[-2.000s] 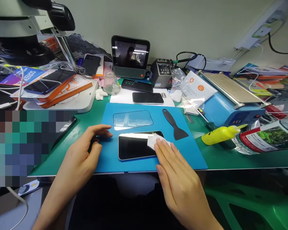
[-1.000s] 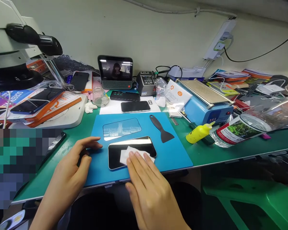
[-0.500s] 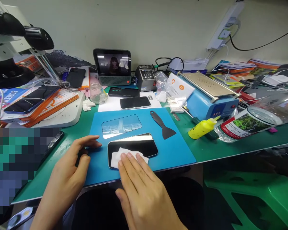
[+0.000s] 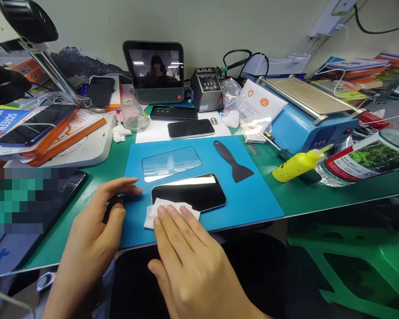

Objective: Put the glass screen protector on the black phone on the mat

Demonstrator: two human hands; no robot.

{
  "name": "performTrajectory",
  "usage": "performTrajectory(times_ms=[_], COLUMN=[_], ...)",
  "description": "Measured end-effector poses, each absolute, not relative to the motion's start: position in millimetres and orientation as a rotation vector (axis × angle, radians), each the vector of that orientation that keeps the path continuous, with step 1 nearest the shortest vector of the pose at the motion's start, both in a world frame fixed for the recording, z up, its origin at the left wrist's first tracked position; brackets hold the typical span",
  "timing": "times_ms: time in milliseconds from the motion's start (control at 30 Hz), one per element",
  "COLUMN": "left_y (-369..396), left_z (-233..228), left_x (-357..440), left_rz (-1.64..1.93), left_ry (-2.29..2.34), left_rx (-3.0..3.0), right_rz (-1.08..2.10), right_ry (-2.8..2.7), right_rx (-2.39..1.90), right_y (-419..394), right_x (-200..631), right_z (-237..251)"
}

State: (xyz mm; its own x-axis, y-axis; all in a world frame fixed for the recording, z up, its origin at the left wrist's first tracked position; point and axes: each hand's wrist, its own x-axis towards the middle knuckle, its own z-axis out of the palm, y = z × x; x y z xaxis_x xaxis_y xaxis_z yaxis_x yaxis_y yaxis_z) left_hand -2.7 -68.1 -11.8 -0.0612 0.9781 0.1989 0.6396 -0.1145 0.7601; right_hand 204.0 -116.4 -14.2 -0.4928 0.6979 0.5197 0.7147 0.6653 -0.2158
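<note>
White wipe (image 4: 168, 210) lies pressed under flat right hand (image 4: 186, 261) on phone (image 4: 189, 193) beside scraper (image 4: 234, 161).

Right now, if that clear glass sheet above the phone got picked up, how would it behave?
The clear glass sheet looks thin and flat, so probably stiff, light and brittle. Its glossy face suggests slippery. Lying flush on the blue mat, its edge may be hard to lift.

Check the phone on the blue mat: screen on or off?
Off. The phone lies flat, its glass black, showing only a glare band; the right hand presses a white wipe at its corner.
</note>
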Motion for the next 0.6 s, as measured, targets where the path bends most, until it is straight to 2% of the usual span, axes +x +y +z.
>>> performTrajectory(times_ms=[200,400,600], left_y=[-69,-72,-73], left_z=[-14,-12,-10], left_x=[-6,-2,2], left_rz=[1.021,0.993,1.001], left_ry=[1.733,1.785,1.819], left_rx=[1.783,1.782,1.78], right_rz=[-0.063,-0.203,-0.071], right_ry=[-2.369,-2.183,-2.296], right_rx=[-1.163,-1.086,-1.219], right_y=[-90,-115,-91], right_x=[186,190,185], right_z=[-11,-26,-17])
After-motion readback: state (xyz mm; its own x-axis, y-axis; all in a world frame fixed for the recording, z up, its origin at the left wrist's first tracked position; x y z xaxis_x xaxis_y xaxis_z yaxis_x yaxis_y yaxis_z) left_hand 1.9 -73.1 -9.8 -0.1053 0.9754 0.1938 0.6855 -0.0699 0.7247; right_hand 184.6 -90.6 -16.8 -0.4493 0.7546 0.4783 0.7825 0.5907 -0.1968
